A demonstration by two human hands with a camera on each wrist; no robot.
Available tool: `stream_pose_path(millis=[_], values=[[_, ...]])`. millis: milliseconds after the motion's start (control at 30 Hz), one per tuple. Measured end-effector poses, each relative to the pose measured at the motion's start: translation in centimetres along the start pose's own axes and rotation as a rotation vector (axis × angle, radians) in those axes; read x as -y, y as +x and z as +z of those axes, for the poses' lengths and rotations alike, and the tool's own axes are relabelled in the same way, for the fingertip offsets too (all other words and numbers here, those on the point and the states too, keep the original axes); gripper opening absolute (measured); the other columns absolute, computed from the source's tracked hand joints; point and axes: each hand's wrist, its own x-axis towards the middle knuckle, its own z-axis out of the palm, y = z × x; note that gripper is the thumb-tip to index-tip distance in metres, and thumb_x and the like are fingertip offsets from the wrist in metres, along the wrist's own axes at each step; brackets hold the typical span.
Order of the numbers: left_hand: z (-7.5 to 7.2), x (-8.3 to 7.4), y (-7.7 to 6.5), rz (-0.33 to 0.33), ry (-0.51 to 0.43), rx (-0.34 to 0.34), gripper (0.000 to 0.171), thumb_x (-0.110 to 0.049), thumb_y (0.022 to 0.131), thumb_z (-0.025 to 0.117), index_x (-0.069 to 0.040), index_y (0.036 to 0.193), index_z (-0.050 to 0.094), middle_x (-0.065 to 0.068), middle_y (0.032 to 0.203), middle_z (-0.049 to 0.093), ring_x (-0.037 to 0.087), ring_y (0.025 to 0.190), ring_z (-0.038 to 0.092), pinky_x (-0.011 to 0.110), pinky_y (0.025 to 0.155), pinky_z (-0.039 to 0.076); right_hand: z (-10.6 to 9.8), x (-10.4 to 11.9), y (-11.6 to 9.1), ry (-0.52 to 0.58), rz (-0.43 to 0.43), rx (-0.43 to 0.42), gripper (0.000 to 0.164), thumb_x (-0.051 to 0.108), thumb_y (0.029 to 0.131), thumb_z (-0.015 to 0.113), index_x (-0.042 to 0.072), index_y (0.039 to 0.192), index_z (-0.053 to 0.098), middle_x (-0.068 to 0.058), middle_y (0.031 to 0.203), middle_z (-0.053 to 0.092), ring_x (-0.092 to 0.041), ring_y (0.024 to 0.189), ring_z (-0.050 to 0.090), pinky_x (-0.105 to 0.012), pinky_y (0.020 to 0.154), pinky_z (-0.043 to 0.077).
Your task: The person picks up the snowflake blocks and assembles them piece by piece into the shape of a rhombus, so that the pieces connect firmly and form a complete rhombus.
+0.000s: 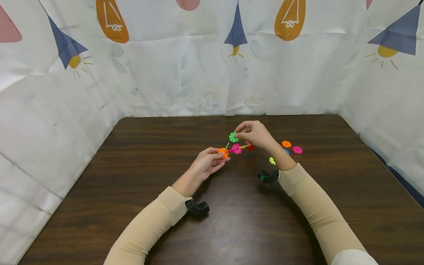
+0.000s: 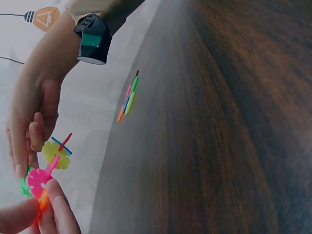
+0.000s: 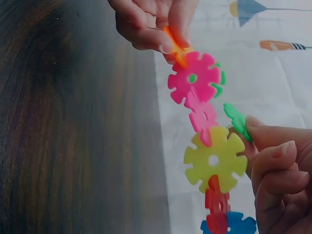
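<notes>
My left hand (image 1: 207,163) pinches an orange notched disc (image 3: 175,45) between thumb and fingers. From that disc runs a chain of interlocked plastic flower discs: a pink disc (image 3: 207,73), another pink one, a yellow disc (image 3: 199,163), a red disc (image 3: 214,197) and a blue disc (image 3: 243,225). A green disc (image 3: 221,78) shows behind the first pink one. My right hand (image 1: 257,135) pinches a separate green disc (image 1: 233,137) by its edge, just above the chain. In the right wrist view that loose green disc is held beside the yellow one, with a gap between.
To the right of the chain, several loose discs lie on the dark wooden table (image 1: 132,184), among them an orange one (image 1: 286,144), a pink one (image 1: 297,150) and a yellow one (image 1: 272,161). The right forearm partly covers them. A white printed curtain (image 1: 159,81) surrounds the table's far side.
</notes>
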Motion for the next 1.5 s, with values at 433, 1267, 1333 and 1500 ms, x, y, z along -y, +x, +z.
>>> stream_pose_path(millis=[433,1267,1333,1500], values=[[-0.1,0.1,-0.1,0.005,0.007,0.012,0.015,-0.004,0.103,0.060,-0.003,0.117,0.054,0.015,0.113,0.068,0.014,0.085,0.073,0.037,0.098,0.053,0.9,0.0,0.4,-0.043,0.015,0.021,0.016,0.017,0.098,0.072,0.004,0.107,0.074,-0.029,0.086,0.068,-0.022,0.048,0.048,-0.027,0.046,0.038],[0.3,0.4,0.7,0.023,-0.093,0.051,0.044,0.011,0.100,0.056,0.009,0.144,0.052,0.023,0.124,0.064,0.015,0.082,0.073,0.029,0.091,0.053,1.4,0.5,0.5,0.058,0.033,0.055,0.013,0.010,0.097,0.072,0.000,0.106,0.071,-0.013,0.073,0.067,-0.014,0.044,0.045,-0.024,0.044,0.034],[0.4,0.4,0.8,0.024,-0.115,0.045,0.043,0.011,0.100,0.057,0.011,0.142,0.053,0.019,0.114,0.068,0.016,0.081,0.073,0.030,0.091,0.053,1.6,0.6,0.4,0.041,0.023,0.053,0.013,0.010,0.097,0.072,0.000,0.105,0.071,-0.017,0.079,0.069,-0.015,0.044,0.046,-0.024,0.044,0.036],[0.3,0.6,0.7,-0.012,-0.104,0.029,0.039,0.002,0.100,0.063,0.009,0.138,0.058,0.009,0.100,0.072,0.016,0.082,0.074,0.031,0.092,0.053,1.9,0.6,0.4,0.011,0.012,0.049,0.012,0.010,0.097,0.072,0.000,0.104,0.072,-0.021,0.082,0.070,-0.014,0.044,0.047,-0.024,0.046,0.039]])
